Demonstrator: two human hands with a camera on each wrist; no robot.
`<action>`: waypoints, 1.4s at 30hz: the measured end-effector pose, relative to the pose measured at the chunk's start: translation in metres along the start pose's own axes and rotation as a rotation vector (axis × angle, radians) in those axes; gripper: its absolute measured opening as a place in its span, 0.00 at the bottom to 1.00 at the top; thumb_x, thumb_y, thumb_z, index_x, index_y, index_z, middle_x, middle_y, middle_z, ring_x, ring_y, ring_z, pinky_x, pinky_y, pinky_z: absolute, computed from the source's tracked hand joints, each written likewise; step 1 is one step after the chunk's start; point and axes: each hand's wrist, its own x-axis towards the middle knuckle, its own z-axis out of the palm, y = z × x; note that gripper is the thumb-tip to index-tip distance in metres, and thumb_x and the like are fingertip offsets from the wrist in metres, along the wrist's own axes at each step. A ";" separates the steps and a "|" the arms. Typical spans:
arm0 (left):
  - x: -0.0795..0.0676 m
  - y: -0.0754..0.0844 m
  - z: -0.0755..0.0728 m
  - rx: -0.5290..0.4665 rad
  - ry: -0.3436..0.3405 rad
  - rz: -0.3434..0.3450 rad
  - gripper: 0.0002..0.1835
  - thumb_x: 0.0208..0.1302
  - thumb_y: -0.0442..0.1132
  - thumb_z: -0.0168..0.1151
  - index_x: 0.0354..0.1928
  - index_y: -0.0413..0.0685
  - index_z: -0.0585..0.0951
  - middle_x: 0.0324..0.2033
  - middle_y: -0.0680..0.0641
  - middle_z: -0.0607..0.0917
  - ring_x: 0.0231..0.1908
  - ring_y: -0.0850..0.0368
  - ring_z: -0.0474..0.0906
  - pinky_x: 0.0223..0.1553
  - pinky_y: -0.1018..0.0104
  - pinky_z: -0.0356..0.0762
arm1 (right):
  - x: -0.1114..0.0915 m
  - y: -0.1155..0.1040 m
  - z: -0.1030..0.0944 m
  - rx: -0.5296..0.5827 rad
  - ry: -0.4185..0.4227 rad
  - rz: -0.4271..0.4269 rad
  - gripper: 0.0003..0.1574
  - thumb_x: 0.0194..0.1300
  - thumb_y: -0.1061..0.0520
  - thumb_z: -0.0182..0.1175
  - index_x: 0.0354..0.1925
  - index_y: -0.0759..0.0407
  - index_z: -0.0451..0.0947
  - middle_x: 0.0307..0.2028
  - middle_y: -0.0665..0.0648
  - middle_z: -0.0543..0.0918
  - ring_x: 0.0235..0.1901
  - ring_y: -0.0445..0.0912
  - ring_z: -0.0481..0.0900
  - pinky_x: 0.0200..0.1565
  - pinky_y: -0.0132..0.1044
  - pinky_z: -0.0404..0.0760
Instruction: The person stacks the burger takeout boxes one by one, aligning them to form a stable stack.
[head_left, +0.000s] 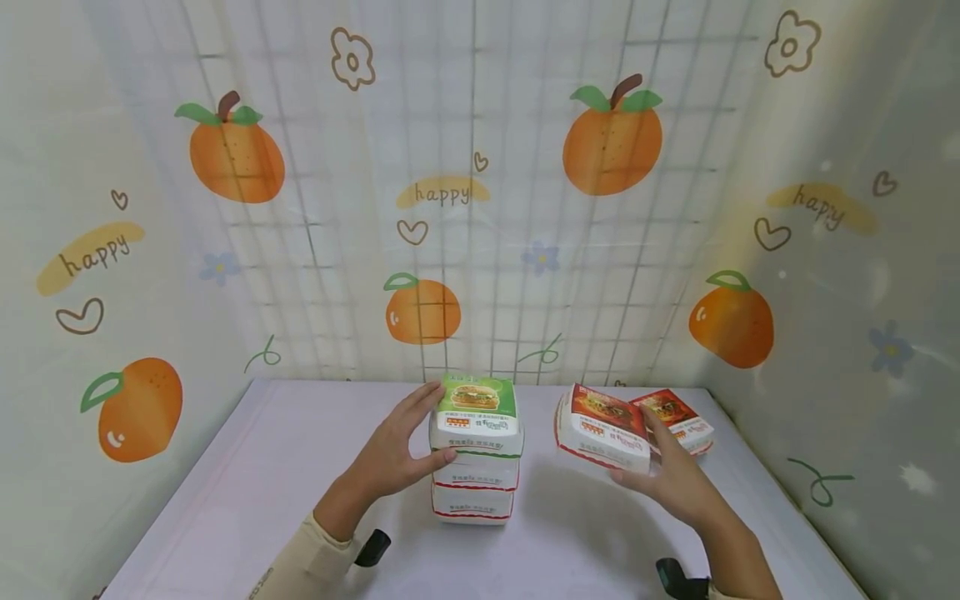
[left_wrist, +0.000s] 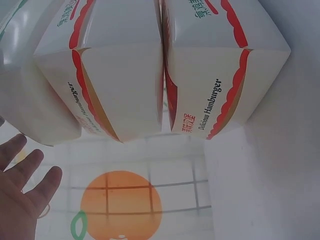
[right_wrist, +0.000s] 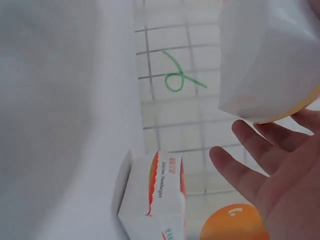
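Observation:
Three paper hamburger boxes stand stacked in the middle of the table in the head view. On top is a green-lidded hamburger box [head_left: 477, 412]; under it are two white ones with red trim, a middle box [left_wrist: 122, 95] and a bottom box [head_left: 472, 502]. My left hand [head_left: 382, 454] is at the green box's left side, thumb at its front and fingers spread toward the back corner. To the right, my right hand [head_left: 678, 479] grips a red-lidded hamburger box [head_left: 607, 423] by its right side, holding it tilted above the table.
Another red-lidded hamburger box [head_left: 678, 414] sits at the table's back right, partly hidden behind the held one. A white table [head_left: 300, 433] lies below. Curtains [head_left: 510, 250] printed with oranges enclose the back and sides, with a wire grid behind.

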 end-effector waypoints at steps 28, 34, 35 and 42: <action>0.001 -0.001 0.000 0.027 -0.001 -0.032 0.50 0.58 0.69 0.59 0.77 0.57 0.54 0.73 0.56 0.58 0.71 0.55 0.54 0.62 0.42 0.63 | 0.009 -0.041 -0.002 0.046 0.138 -0.180 0.71 0.54 0.35 0.68 0.77 0.36 0.29 0.75 0.65 0.43 0.66 0.70 0.51 0.51 0.72 0.66; 0.001 -0.001 0.001 0.035 0.004 -0.020 0.49 0.59 0.68 0.60 0.77 0.57 0.54 0.73 0.56 0.57 0.71 0.55 0.54 0.61 0.42 0.64 | 0.013 -0.049 -0.002 0.036 0.141 -0.206 0.68 0.57 0.36 0.66 0.77 0.38 0.29 0.74 0.66 0.45 0.66 0.68 0.52 0.53 0.75 0.62; 0.001 -0.001 0.001 0.033 0.006 -0.019 0.49 0.59 0.68 0.60 0.77 0.57 0.54 0.73 0.55 0.58 0.71 0.55 0.54 0.61 0.41 0.64 | 0.013 -0.050 -0.002 0.037 0.139 -0.206 0.69 0.57 0.37 0.66 0.77 0.38 0.29 0.74 0.66 0.45 0.66 0.68 0.52 0.53 0.74 0.62; 0.002 -0.001 0.000 0.035 0.007 -0.011 0.49 0.59 0.68 0.60 0.77 0.60 0.53 0.73 0.51 0.59 0.71 0.54 0.54 0.61 0.41 0.64 | 0.015 -0.059 0.000 0.099 0.124 -0.205 0.71 0.54 0.38 0.70 0.77 0.39 0.30 0.75 0.62 0.48 0.66 0.70 0.56 0.50 0.67 0.72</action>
